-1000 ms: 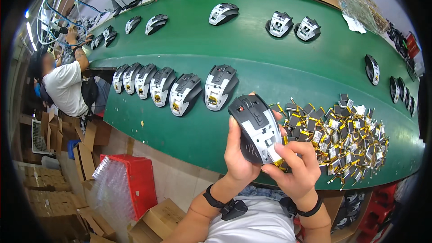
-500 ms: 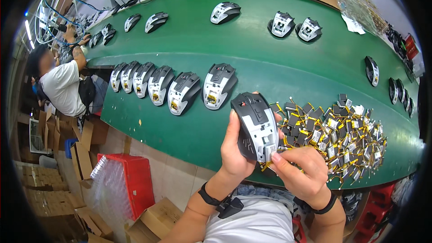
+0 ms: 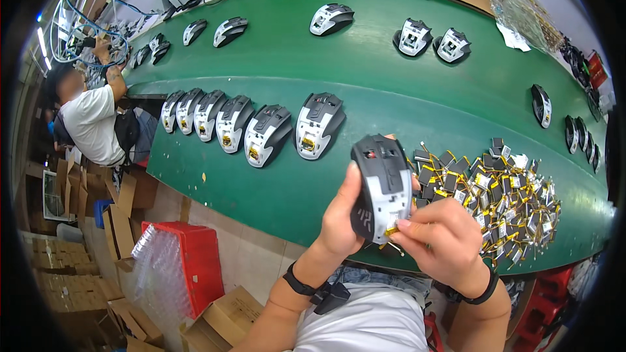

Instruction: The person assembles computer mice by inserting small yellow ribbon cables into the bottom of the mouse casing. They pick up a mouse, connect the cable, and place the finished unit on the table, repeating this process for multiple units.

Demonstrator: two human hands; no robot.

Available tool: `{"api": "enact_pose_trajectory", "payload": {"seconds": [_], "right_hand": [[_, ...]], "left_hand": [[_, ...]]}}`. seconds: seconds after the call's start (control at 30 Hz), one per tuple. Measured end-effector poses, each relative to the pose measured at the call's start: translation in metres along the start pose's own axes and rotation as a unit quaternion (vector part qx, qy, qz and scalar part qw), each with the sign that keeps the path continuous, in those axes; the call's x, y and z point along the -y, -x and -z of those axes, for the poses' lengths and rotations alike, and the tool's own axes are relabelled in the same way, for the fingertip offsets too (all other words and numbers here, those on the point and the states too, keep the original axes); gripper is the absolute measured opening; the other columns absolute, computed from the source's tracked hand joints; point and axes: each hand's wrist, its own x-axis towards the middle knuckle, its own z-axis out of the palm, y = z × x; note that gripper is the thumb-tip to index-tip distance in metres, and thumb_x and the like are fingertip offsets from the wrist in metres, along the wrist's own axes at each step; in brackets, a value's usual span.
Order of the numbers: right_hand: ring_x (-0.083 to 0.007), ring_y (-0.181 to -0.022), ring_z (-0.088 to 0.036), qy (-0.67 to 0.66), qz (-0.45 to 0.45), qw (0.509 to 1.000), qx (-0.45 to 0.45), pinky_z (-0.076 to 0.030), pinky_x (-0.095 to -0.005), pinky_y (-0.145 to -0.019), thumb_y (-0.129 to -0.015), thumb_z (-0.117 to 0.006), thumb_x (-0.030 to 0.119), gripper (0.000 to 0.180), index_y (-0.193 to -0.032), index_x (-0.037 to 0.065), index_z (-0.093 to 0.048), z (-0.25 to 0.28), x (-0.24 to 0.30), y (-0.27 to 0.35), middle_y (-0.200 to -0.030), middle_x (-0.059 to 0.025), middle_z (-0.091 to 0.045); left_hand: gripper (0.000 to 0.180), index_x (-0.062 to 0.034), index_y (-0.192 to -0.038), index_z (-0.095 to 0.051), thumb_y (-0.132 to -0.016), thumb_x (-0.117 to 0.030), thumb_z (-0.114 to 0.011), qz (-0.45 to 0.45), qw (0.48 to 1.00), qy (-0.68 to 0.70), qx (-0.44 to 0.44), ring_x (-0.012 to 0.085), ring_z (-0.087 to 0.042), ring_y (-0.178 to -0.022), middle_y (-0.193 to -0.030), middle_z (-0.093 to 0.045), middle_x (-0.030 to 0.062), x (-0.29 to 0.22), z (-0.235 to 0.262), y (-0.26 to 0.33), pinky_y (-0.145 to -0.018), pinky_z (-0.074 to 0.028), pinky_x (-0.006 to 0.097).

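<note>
My left hand (image 3: pixel 339 215) is wrapped round a black and grey computer mouse (image 3: pixel 383 186) whose light grey inner shell is exposed. The mouse is tilted up above the bench edge. At its lower end, the thumb and fingers of my right hand (image 3: pixel 443 241) pinch a small silver battery (image 3: pixel 393 220) with a yellow end, against the recess in the shell. My fingertips cover part of it, so I cannot tell how far in it sits. Beside my right hand spreads a heap of small batteries (image 3: pixel 502 205) with yellow ends and thin wires.
Several similar mice (image 3: pixel 266 137) stand in a row on the green bench (image 3: pixel 261 189), yellow parts in their recesses. More mice (image 3: pixel 331 19) are spread along the far green strip. Red crate (image 3: pixel 195 261) and cardboard boxes (image 3: pixel 228 319) lie below left. A co-worker (image 3: pixel 91 117) sits far left.
Both hands and the mouse have shifted slightly right, and the mouse has turned a little. More yellow shows at the battery under my right fingertips. Mice on the far strip have moved slightly right.
</note>
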Motion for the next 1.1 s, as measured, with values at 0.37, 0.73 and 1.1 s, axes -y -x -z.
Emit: {"api": "enact_pose_trajectory", "payload": {"seconds": [0.37, 0.73, 1.1], "right_hand": [[-0.0242, -0.074, -0.064, 0.043, 0.035, 0.997, 0.062, -0.052, -0.0318, -0.061, -0.065, -0.076, 0.003, 0.026, -0.089, -0.001, -0.066, 0.020, 0.002, 0.001, -0.090, -0.0109, -0.065], [-0.0251, -0.076, -0.062, 0.027, 0.002, 0.998, -0.060, -0.052, -0.0325, -0.064, -0.063, -0.081, -0.001, 0.031, -0.092, 0.001, -0.069, -0.001, 0.007, -0.002, -0.090, -0.0092, -0.063], [-0.0209, -0.087, -0.058, 0.114, 0.001, 0.992, -0.046, -0.044, -0.0325, -0.072, -0.068, -0.072, 0.003, 0.035, -0.103, 0.006, -0.069, -0.015, 0.016, 0.023, -0.112, -0.0058, -0.066]], "left_hand": [[0.065, -0.0069, -0.149, -0.024, -0.103, -0.051, -0.020, 0.014, 0.999, 0.039, 0.006, 0.0316, -0.066, -0.090, -0.119, -0.057, 0.0246, 0.009, 0.001, -0.006, -0.080, -0.056, 0.041], [0.061, -0.0110, -0.143, -0.036, -0.103, -0.053, -0.019, -0.099, 0.990, 0.065, -0.077, 0.0341, -0.066, -0.090, -0.118, -0.059, 0.0226, 0.023, -0.018, -0.004, -0.078, -0.057, 0.043], [0.063, -0.0098, -0.138, -0.044, -0.102, -0.056, -0.020, -0.059, 0.987, 0.142, -0.056, 0.0332, -0.066, -0.089, -0.117, -0.061, 0.0207, 0.021, -0.013, -0.009, -0.077, -0.057, 0.042]]}}
